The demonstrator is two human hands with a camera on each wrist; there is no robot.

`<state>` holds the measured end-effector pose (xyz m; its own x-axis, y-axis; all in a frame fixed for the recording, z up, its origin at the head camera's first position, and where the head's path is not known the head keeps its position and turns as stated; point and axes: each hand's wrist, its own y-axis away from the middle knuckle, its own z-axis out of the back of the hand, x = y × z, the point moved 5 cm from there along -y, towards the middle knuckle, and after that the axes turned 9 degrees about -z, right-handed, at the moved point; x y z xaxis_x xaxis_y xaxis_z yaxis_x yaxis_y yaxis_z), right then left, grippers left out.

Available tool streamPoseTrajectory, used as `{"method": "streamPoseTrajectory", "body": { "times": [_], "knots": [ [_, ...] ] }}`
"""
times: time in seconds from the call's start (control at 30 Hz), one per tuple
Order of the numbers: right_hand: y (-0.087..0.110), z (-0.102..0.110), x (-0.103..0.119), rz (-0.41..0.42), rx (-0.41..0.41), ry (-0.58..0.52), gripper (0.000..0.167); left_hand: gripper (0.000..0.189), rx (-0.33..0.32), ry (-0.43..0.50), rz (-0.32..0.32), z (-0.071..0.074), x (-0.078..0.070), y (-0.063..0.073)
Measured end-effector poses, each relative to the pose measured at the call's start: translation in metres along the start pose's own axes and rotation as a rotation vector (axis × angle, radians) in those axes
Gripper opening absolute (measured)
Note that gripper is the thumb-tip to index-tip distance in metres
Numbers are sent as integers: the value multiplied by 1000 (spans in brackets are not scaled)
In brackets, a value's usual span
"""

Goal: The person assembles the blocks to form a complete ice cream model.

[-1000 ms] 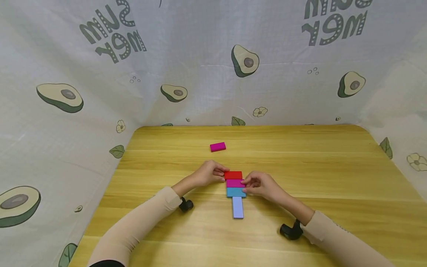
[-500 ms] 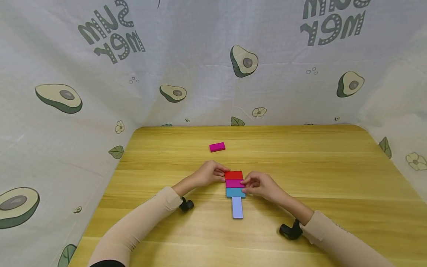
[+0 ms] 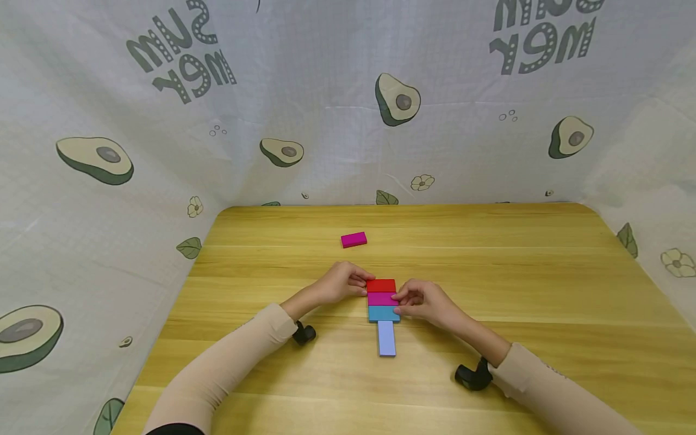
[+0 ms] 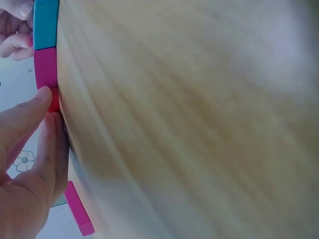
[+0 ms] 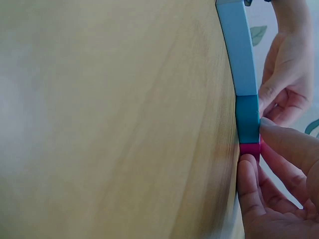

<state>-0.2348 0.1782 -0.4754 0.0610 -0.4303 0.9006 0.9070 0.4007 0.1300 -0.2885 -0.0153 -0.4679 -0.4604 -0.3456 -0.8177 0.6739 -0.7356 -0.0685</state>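
Flat against one another on the table lie a red block (image 3: 382, 285), a magenta block (image 3: 379, 298) and a blue block (image 3: 382, 313), far to near. A pale blue block (image 3: 386, 339) points lengthwise toward me from the blue one. The left hand (image 3: 338, 283) pinches the left end of the red block, thumb at its seam with the magenta one in the left wrist view. At the opposite side, the right hand (image 3: 429, 301) has curled fingers on the magenta block's right end. Its thumb (image 5: 284, 134) touches the blue block.
Farther back on the wooden table (image 3: 489, 260) lies a separate magenta block (image 3: 354, 240). A pale curtain (image 3: 326, 72) printed with avocados hangs behind the table and along its sides. Black wrist cameras hang below both sleeves, the right one (image 3: 473, 377) close over the table.
The head view shifts very slightly. Both hands and all the blocks keep their places.
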Motion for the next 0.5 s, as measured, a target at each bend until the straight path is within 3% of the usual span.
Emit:
{"method": "streamPoseTrajectory", "body": {
  "times": [0.5],
  "knots": [
    [0,0,0,-12,-8,12,17,35,-3,12,1,0,1,0]
  ]
}}
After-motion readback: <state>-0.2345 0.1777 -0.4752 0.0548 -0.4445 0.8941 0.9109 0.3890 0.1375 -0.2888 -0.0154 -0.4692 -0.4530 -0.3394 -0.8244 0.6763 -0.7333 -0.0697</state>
